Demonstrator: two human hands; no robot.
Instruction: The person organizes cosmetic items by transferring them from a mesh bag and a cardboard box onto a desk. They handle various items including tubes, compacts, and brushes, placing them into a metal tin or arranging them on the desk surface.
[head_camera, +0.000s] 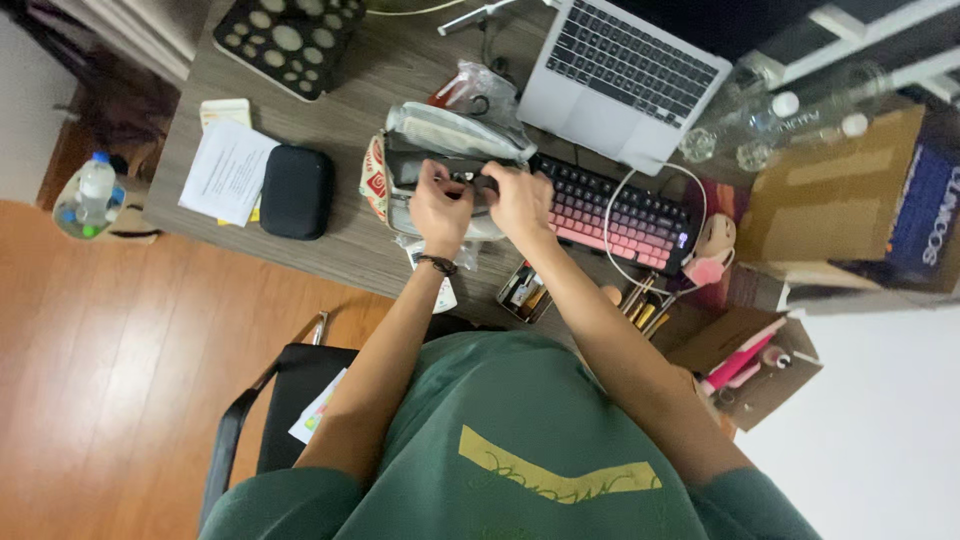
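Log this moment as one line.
left hand on pouch | right hand on pouch | keyboard beside | desk

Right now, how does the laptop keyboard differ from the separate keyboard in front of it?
The laptop is silver with uniformly dark keys; the separate keyboard has a black body with keys fading from dark to pink. A white cable crosses the separate keyboard; none crosses the laptop. Both lie angled on the desk.

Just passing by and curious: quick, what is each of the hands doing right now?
Left hand: closed, fingers pinched on the dark opening of the grey pouch.
Right hand: closed, gripping the same pouch edge beside the keyboard.
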